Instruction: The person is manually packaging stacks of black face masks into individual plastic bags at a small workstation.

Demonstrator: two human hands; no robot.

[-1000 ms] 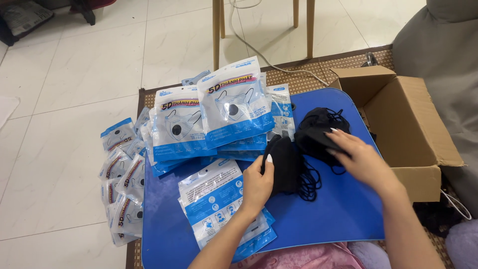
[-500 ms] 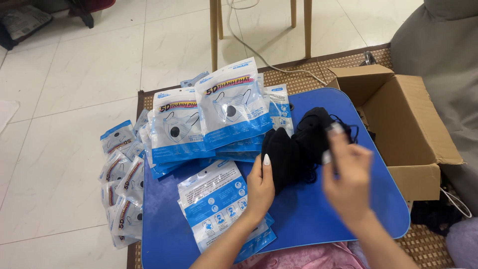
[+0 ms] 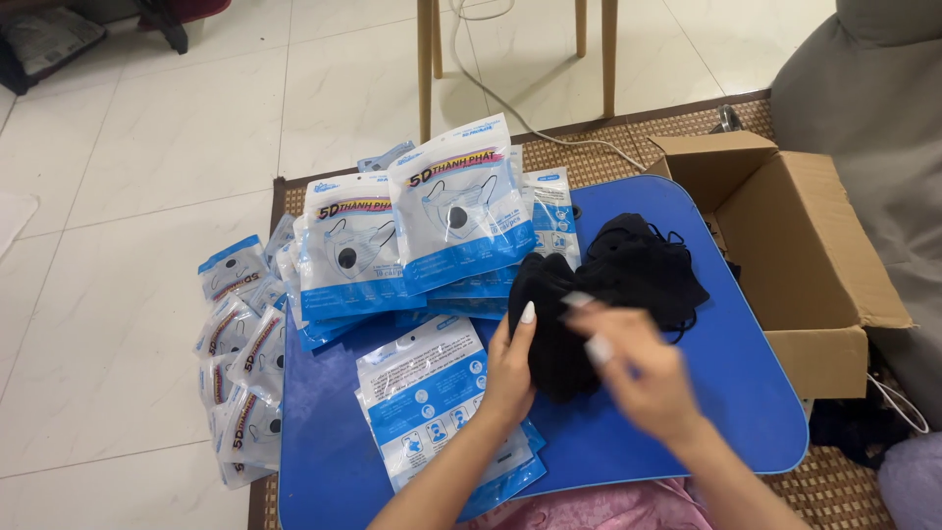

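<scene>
Black face masks [image 3: 628,280], a loose pile on the blue worktop [image 3: 726,393], right of centre; the left hand [image 3: 510,368] lies flat against the pile's near left edge, grip open and holding nothing, while the right hand [image 3: 638,368] is over the near side of the pile, blurred, so its grip cannot be told. Flat mask packets [image 3: 427,393] lie under the left wrist, upright filled packets [image 3: 461,211] stand behind, further packets [image 3: 240,344] rest on the floor at left, and an open cardboard box [image 3: 805,255] sits to the right.

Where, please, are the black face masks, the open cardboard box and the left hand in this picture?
black face masks [image 3: 638,270]: head view, top of the pile on the blue table.
open cardboard box [image 3: 814,250]: head view, inner side wall.
left hand [image 3: 510,378]: head view, back of the hand.
</scene>
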